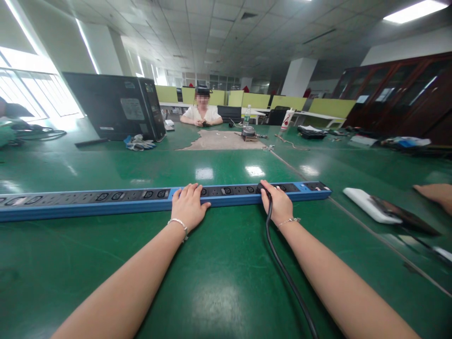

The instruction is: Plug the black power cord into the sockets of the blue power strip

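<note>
A long blue power strip with black sockets lies across the green table. My left hand rests over the strip near its middle, fingers on the top face and thumb along the front edge. Farther right, my right hand is closed round a black plug at the strip's top face. From that plug a black cable runs down toward the table's near edge. Whether the plug sits fully in a socket is hidden by my fingers.
A black computer case and gloves stand back left. A person sits opposite. A white box lies right, near another person's hand. Farther back are a bottle and a white tube.
</note>
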Available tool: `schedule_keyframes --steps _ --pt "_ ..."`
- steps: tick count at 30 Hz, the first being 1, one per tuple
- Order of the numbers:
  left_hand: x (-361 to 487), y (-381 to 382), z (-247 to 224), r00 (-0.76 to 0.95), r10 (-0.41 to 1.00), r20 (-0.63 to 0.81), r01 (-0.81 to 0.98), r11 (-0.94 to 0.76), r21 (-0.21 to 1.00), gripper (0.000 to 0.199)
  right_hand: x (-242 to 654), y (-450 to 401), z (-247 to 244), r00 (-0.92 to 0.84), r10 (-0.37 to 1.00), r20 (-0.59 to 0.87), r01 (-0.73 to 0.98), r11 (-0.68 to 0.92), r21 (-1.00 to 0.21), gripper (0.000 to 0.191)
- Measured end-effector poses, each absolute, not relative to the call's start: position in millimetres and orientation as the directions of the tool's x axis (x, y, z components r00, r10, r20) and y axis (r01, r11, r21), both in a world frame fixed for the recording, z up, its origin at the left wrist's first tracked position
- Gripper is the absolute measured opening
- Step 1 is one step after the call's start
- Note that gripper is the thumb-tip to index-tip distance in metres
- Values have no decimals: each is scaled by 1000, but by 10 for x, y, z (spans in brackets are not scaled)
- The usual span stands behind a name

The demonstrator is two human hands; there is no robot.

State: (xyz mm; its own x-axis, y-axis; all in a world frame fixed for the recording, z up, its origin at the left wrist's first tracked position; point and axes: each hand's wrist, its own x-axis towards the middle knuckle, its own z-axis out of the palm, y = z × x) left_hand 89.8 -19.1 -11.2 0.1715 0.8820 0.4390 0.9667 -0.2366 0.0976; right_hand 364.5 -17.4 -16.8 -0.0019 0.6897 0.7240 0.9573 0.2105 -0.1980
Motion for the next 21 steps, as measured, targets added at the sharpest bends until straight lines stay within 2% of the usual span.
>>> schedule_keyframes --steps 5,11,15,18,21 --pt "896 -193 -112 162 885 437 966 -233 114 53 3651 -175 -155 57 689 722 930 226 -289 32" --pt "886 -184 -121 169 877 449 960 -251 127 52 3442 -221 -19 254 559 789 850 260 -458 37" --pt "888 -188 -120 164 874 457 958 -251 137 53 2953 -226 -1 18 689 725 768 455 -451 35" --pt "889 -193 -113 163 878 450 958 -250 142 53 2591 -183 -15 -26 730 683 729 481 -487 33" --pt "888 -196 -109 169 881 442 955 -257 148 54 2368 -137 -24 -81 749 658 755 476 -450 33"
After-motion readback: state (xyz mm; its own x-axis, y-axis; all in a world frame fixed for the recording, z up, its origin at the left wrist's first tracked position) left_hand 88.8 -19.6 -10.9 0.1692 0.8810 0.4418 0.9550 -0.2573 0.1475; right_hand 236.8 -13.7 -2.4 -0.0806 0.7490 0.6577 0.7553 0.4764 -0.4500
